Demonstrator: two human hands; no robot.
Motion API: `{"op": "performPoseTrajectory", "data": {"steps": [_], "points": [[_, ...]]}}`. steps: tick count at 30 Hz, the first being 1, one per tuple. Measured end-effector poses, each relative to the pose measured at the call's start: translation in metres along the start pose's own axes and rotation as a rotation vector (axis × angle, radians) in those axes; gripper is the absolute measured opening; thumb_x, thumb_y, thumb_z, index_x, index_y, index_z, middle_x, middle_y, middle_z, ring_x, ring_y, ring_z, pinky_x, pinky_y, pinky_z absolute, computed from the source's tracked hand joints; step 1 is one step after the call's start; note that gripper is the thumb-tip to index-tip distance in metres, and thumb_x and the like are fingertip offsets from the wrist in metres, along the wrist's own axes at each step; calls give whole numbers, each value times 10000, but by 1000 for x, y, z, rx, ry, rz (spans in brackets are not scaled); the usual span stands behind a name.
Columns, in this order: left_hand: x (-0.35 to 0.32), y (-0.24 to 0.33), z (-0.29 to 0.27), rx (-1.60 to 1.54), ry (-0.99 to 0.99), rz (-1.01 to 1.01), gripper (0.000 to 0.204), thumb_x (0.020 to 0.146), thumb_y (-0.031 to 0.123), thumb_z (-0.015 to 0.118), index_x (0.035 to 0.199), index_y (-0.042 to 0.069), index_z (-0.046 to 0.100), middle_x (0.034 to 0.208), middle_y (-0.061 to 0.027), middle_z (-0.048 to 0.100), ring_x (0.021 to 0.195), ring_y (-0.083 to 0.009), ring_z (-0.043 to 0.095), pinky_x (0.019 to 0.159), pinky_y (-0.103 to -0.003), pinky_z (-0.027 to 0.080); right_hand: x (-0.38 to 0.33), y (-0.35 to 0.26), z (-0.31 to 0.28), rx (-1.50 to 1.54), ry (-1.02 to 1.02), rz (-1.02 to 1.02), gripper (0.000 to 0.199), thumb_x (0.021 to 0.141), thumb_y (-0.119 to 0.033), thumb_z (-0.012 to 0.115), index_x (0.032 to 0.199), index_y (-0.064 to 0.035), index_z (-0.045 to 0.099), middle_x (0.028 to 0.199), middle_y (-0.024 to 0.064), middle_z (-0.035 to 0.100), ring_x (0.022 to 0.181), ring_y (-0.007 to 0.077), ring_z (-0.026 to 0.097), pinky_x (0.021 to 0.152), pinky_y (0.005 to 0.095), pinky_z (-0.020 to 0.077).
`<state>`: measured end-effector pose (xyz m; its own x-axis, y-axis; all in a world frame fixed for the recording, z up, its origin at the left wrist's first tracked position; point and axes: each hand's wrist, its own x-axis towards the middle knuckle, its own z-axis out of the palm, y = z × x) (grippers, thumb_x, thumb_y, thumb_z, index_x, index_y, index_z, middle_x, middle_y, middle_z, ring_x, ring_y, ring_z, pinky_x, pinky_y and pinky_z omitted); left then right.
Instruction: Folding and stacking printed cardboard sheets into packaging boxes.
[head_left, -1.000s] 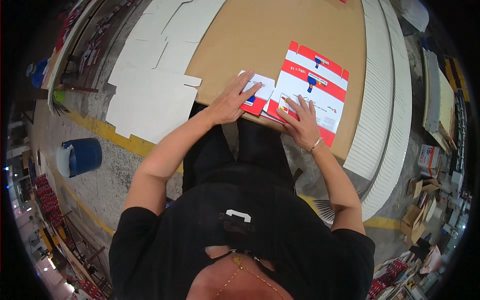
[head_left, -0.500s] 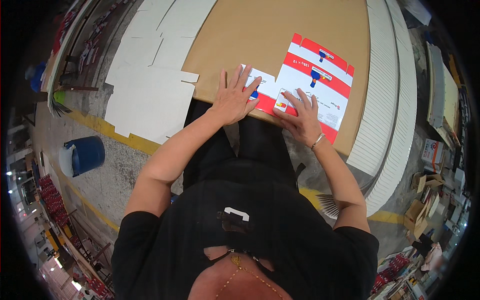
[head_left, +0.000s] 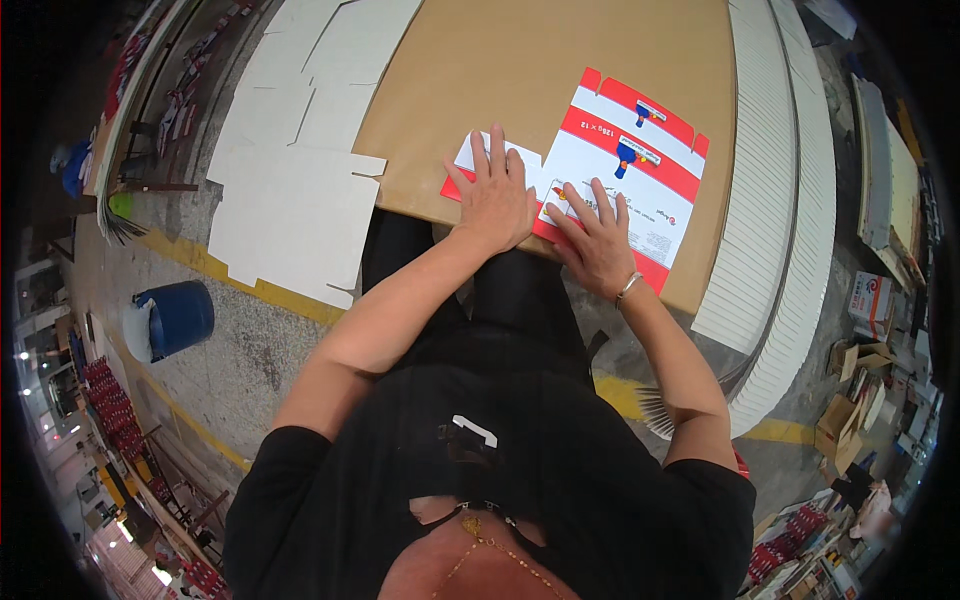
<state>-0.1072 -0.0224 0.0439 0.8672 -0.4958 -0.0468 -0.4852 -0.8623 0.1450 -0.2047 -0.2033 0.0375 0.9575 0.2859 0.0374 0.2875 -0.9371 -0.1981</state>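
Note:
A red and white printed carton blank [head_left: 655, 200] lies on the brown cardboard surface [head_left: 480, 60] in front of me, with a smaller panel reaching left along the near edge. My left hand [head_left: 495, 200] lies on that left panel with its fingers stretched out, covering part of it. On the near middle of the blank rests my right hand [head_left: 600, 245], palm down and fingers spread. A bracelet circles the right wrist. Neither hand is wrapped round anything.
White die-cut cardboard sheets [head_left: 290, 150] flank the work surface on the left. A long fanned row of white card blanks [head_left: 770, 200] curves along the right. A blue bucket [head_left: 180, 315] stands on the floor at the left. Open cardboard boxes [head_left: 840, 430] sit at the far right.
My left hand has slid right and slightly nearer across the left panel, uncovering its red left end. The right hand has barely moved and still lies on the blank.

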Motion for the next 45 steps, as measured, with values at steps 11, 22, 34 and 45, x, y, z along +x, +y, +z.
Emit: {"op": "performPoseTrajectory", "data": {"steps": [11, 22, 34, 45], "points": [[96, -16, -19, -147, -56, -279, 741, 946, 556, 459, 1561, 211, 230, 1633, -192, 62, 1491, -444, 27, 1050, -792, 55, -6, 10, -3, 16, -30, -77, 514, 923, -402, 611, 1414, -307, 494, 1576, 61, 278, 1474, 405, 128, 1120, 673, 171], [76, -97, -16, 42, -43, 48, 736, 960, 540, 442, 1567, 194, 212, 1638, -149, 82, 1486, -422, 89, 1096, -733, 52, 98, 202, -41, 594, 666, 748, 564, 834, -12, 665, 1379, -102, 546, 1266, 236, 568, 1147, 325, 580, 966, 385, 490], [75, -104, -22, -112, 67, 316, 545, 922, 416, 593, 1442, 309, 470, 1550, -34, 365, 1438, -314, 288, 1109, -678, 172, 344, 297, -13, 1656, 903, 609, 130, 779, 53, 626, 886, -17, 604, 934, 101, 655, 790, 180, 642, 689, 306, 551], [59, -95, -25, -283, -83, 91, 605, 917, 455, 587, 1451, 203, 458, 1558, -94, 339, 1446, -292, 306, 1124, -652, 156, 562, 363, -27, 118, 212, 726, 824, 861, -713, 458, 1141, 29, 681, 1149, 306, 645, 1145, 414, 612, 962, 495, 474]]}}
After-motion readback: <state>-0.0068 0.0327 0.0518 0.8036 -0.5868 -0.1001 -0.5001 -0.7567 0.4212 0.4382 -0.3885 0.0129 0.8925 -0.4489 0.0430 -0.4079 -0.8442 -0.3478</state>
